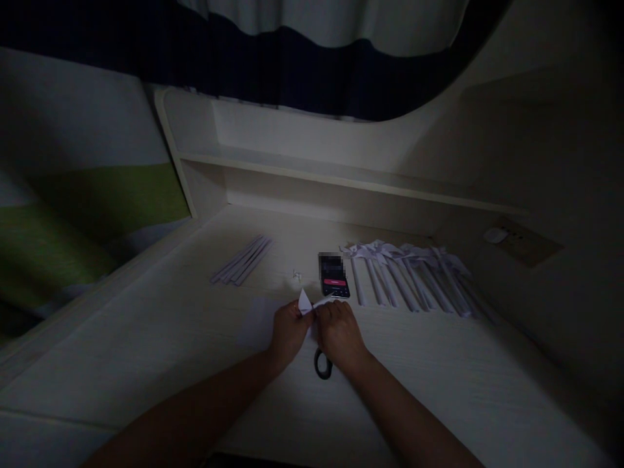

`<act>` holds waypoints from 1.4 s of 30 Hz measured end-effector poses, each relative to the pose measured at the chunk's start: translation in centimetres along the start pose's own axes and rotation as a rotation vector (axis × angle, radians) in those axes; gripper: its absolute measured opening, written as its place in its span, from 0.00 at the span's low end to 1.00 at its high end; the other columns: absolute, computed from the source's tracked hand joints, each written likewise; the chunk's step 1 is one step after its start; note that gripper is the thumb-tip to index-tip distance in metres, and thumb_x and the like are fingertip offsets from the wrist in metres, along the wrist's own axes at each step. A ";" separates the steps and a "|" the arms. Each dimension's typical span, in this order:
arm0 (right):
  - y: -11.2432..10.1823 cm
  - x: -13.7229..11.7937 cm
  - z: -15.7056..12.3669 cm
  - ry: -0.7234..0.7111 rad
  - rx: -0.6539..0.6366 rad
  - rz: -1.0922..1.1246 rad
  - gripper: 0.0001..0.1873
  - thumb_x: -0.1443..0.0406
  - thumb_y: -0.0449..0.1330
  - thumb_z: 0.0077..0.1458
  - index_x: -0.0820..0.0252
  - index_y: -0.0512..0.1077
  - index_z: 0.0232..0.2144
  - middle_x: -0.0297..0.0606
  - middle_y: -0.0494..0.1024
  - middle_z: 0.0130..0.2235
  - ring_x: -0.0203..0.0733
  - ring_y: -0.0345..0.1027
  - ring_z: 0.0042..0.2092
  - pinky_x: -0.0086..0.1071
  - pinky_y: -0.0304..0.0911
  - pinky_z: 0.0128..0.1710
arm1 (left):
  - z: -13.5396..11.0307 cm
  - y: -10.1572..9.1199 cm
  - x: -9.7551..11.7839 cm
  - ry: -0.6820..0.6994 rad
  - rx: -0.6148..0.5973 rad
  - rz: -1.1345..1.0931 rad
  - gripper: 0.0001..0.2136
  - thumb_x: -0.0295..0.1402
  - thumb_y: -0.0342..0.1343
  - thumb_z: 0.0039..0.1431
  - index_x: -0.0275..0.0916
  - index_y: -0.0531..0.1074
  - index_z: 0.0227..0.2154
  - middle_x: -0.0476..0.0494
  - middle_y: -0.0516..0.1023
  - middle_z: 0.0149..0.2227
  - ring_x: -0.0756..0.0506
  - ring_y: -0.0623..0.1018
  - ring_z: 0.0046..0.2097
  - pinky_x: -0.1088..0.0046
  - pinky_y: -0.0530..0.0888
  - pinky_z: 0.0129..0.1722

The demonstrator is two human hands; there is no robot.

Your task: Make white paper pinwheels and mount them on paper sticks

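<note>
My left hand (pixel 290 328) pinches a small folded piece of white paper (pixel 305 302), whose pointed tip stands up above the fingers. My right hand (pixel 341 330) is closed at the paper's right side, where a narrow white end sticks out over the fingers. The two hands nearly meet, so much of the paper is hidden. Below them lies a black ring (pixel 322 365), partly covered by the right hand; whether it is a scissors handle or a tape roll I cannot tell. A flat white sheet (pixel 251 320) rests beside my left hand.
A phone (pixel 335 283) with a lit screen lies just beyond my hands. Several white paper sticks with folded tops (pixel 397 279) are lined up at the right. White paper strips (pixel 244 260) and tiny scraps (pixel 297 275) lie at the left. A shelf (pixel 312 174) spans the back.
</note>
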State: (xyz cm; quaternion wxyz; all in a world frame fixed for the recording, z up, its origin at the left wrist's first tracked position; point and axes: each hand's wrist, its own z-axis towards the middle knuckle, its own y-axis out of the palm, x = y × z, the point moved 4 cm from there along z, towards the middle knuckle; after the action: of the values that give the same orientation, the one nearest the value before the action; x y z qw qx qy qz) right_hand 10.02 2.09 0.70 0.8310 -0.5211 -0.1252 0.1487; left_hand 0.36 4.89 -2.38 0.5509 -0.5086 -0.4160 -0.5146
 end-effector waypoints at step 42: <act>0.3 0.1 0.4 0.097 -0.131 -0.031 0.07 0.70 0.51 0.50 0.64 0.69 0.27 0.42 0.73 0.27 0.45 0.63 0.31 0.36 0.49 0.34 | 0.1 0.5 -0.5 -0.058 -0.027 -0.038 0.04 0.28 0.51 0.40 0.35 0.70 0.19 0.52 0.71 0.20 0.51 0.69 0.24 0.79 0.63 0.24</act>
State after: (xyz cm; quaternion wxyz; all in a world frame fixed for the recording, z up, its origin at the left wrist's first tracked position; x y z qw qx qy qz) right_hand 9.94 2.60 0.63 0.8026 -0.5787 -0.1025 0.1020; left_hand 0.82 5.02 -2.93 0.5219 -0.5225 -0.4345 -0.5155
